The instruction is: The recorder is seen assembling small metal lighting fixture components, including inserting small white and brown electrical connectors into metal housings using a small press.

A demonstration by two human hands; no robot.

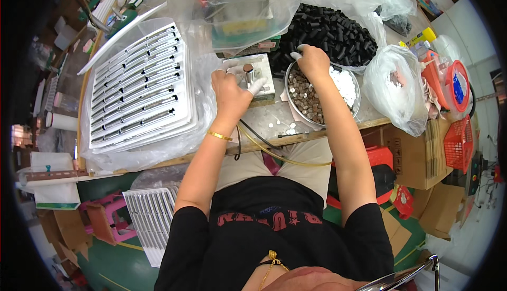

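My left hand [231, 91] rests at a pale square block [263, 64], its thumb and forefinger apart on either side of a shiny metal cylinder [248, 74] with a brown round top. White covers sheathe these fingertips. Farther right, my right hand [313, 61] is above the far rim of a round metal bowl [288, 91], beside a heap of short black tubes [338, 35]. Its covered thumb and forefinger are bent close together at the heap's edge; what lies between them is hidden. In the bowl are many brown discs [306, 100] and small white pieces [344, 86].
Stacked white trays with shiny metal bars [138, 85] lie on plastic at the left. A clear plastic bag [393, 88] and an orange container [437, 77] stand right of the bowl. Loose white bits [290, 128] lie near the table's front edge. Cables hang before my lap.
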